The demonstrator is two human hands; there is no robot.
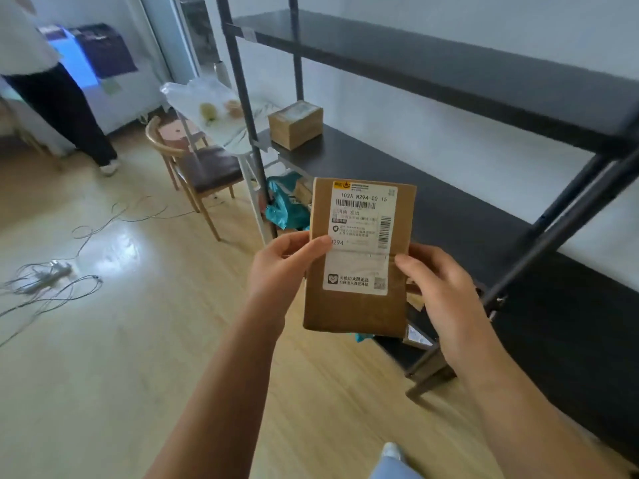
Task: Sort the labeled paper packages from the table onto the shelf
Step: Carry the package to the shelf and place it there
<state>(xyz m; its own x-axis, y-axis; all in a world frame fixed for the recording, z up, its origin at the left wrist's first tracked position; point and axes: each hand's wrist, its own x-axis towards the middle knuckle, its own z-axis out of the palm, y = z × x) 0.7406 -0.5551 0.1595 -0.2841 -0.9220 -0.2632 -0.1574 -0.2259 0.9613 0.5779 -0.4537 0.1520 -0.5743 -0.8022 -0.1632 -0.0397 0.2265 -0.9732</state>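
A flat brown paper package [356, 305] with a white shipping label [363, 236] is held upright in front of me, label facing the camera. My left hand [280, 267] grips its left edge, thumb on the label. My right hand [442, 292] holds its right edge. The package hangs in the air in front of the black metal shelf [449, 209]. On the middle shelf board, at its far end, sits a small brown box [295, 124] with a label on top. Teal and brown packages [288, 202] lie lower down, partly hidden behind the held package.
A wooden chair [197, 167] stands left of the shelf beside a small table [242, 146] with a plastic bag [207, 105]. Loose cables [52, 274] lie across the wood floor at left. Another person [52, 91] stands at the far left. The shelf's slanted brace [553, 236] crosses at right.
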